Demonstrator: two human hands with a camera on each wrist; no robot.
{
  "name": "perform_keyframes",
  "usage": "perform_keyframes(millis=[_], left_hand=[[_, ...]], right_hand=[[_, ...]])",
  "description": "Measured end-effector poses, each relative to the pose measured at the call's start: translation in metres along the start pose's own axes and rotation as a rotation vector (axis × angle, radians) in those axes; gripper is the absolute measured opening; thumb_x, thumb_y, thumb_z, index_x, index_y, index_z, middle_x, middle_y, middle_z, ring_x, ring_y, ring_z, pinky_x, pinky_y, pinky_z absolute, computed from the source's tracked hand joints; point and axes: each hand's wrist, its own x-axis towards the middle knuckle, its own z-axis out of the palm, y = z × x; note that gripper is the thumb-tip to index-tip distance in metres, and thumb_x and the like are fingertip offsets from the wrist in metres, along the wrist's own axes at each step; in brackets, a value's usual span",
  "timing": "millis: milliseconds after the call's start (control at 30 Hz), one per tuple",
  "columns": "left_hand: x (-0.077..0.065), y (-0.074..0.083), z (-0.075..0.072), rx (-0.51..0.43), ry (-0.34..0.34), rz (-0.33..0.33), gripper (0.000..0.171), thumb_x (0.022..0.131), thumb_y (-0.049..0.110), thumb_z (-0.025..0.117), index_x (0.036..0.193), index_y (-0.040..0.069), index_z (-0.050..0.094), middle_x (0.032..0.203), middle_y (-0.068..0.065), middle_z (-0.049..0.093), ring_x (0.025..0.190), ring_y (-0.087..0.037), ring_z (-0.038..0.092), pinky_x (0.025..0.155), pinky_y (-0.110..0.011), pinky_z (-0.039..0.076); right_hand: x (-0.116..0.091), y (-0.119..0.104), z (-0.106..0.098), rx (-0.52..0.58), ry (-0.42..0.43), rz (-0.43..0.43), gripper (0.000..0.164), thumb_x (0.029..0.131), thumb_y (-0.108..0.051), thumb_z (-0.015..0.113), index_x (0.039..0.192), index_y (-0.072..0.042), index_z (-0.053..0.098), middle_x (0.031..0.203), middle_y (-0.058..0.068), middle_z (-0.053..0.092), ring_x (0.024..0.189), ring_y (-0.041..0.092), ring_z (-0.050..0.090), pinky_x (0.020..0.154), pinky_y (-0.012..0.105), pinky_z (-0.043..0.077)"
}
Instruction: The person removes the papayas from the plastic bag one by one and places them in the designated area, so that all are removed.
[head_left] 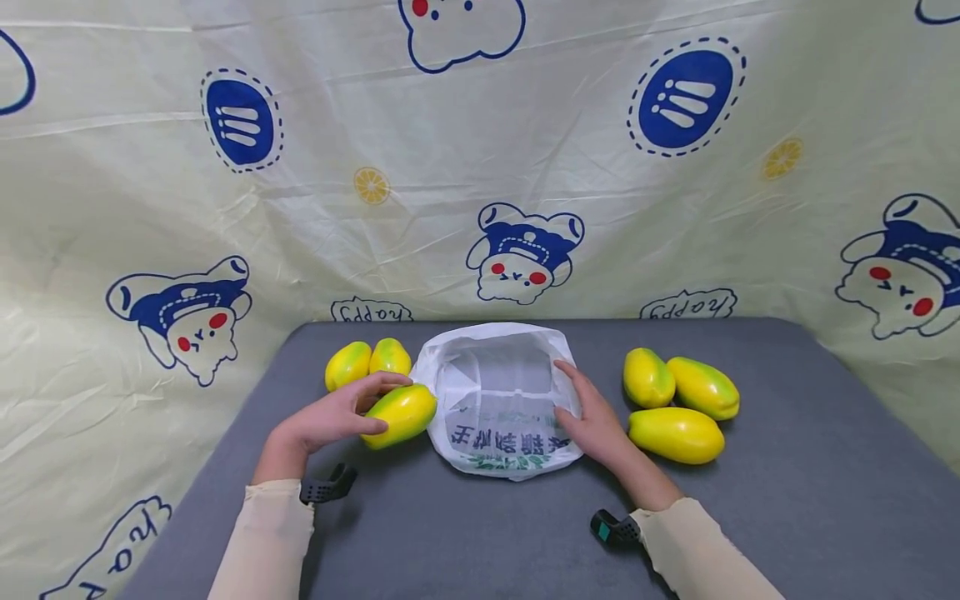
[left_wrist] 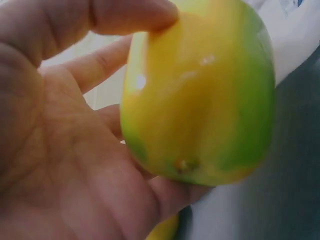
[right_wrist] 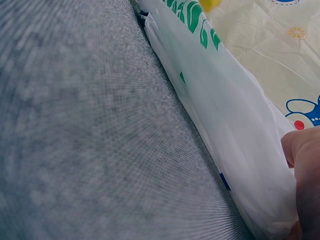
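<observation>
My left hand [head_left: 352, 412] holds a yellow-green papaya [head_left: 402, 415] just off the left side of a white plastic bag [head_left: 501, 463]. In the left wrist view, thumb and fingers wrap the papaya [left_wrist: 200, 95], its blunt end toward the camera. The bag lies with its mouth wide, facing up, with dark and green print inside. At the right rim, my right hand [head_left: 592, 421] grips the bag, thumb and index finger showing over the opening. The right wrist view catches part of that hand [right_wrist: 305, 160] against the white plastic; most fingertips are hidden there.
Two papayas [head_left: 348, 365] sit together behind my left hand. Three more papayas [head_left: 677, 435] lie in a group right of the bag. Everything rests on a dark grey table [head_left: 480, 533]. A printed cream curtain [head_left: 315, 225] hangs behind it.
</observation>
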Motion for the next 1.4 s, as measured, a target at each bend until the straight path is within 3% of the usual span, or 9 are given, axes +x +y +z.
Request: perform_keyframes(millis=[200, 433, 800, 1133, 1267, 1400], left_hand=[[-0.003, -0.011, -0.005, 0.023, 0.018, -0.03, 0.061, 0.09, 0.015, 0.068, 0.146, 0.019, 0.045, 0.152, -0.013, 0.042, 0.136, -0.034, 0.036, 0.106, -0.044, 0.041], [-0.01, -0.024, -0.01, 0.003, 0.024, -0.11, 0.062, 0.088, 0.013, 0.069, 0.145, 0.019, 0.046, 0.154, -0.014, 0.041, 0.139, -0.038, 0.034, 0.112, -0.059, 0.037], [-0.008, -0.027, -0.015, 0.018, 0.028, -0.134, 0.062, 0.089, 0.015, 0.069, 0.146, 0.02, 0.045, 0.154, -0.015, 0.04, 0.135, -0.035, 0.038, 0.113, -0.057, 0.036], [-0.012, -0.012, -0.017, 0.062, 0.056, -0.14, 0.058, 0.093, 0.01, 0.065, 0.147, 0.01, 0.044, 0.155, -0.017, 0.041, 0.142, -0.041, 0.039, 0.113, -0.057, 0.04], [-0.012, 0.002, -0.017, 0.125, 0.124, -0.15, 0.055, 0.094, 0.01, 0.063, 0.146, 0.008, 0.045, 0.154, -0.019, 0.042, 0.139, -0.043, 0.044, 0.111, -0.056, 0.043], [-0.01, 0.016, -0.013, 0.213, 0.246, -0.123, 0.051, 0.097, 0.014, 0.061, 0.146, 0.008, 0.046, 0.153, -0.017, 0.044, 0.138, -0.041, 0.047, 0.111, -0.055, 0.043]], right_hand=[[0.001, 0.001, 0.0, -0.009, 0.001, 0.012, 0.072, 0.096, -0.014, 0.057, 0.158, -0.03, 0.024, 0.165, 0.016, 0.025, 0.148, 0.042, 0.03, 0.116, 0.067, 0.026], [0.002, 0.002, 0.003, -0.008, -0.004, 0.01, 0.071, 0.096, -0.016, 0.056, 0.157, -0.03, 0.024, 0.165, 0.015, 0.025, 0.148, 0.043, 0.03, 0.115, 0.068, 0.027], [0.002, 0.002, 0.0, -0.017, 0.011, -0.003, 0.07, 0.096, -0.015, 0.057, 0.157, -0.027, 0.025, 0.164, 0.017, 0.026, 0.147, 0.044, 0.032, 0.114, 0.069, 0.027], [-0.001, 0.001, 0.001, -0.027, 0.022, -0.013, 0.071, 0.095, -0.013, 0.057, 0.157, -0.027, 0.026, 0.161, 0.017, 0.03, 0.144, 0.043, 0.035, 0.113, 0.07, 0.029], [0.0, -0.003, 0.001, -0.069, 0.057, -0.034, 0.07, 0.094, -0.013, 0.056, 0.157, -0.023, 0.028, 0.157, 0.019, 0.034, 0.141, 0.043, 0.039, 0.112, 0.068, 0.033], [0.001, -0.012, -0.001, -0.161, 0.145, -0.058, 0.067, 0.092, -0.014, 0.057, 0.155, -0.02, 0.034, 0.155, 0.02, 0.037, 0.139, 0.042, 0.042, 0.11, 0.066, 0.037]])
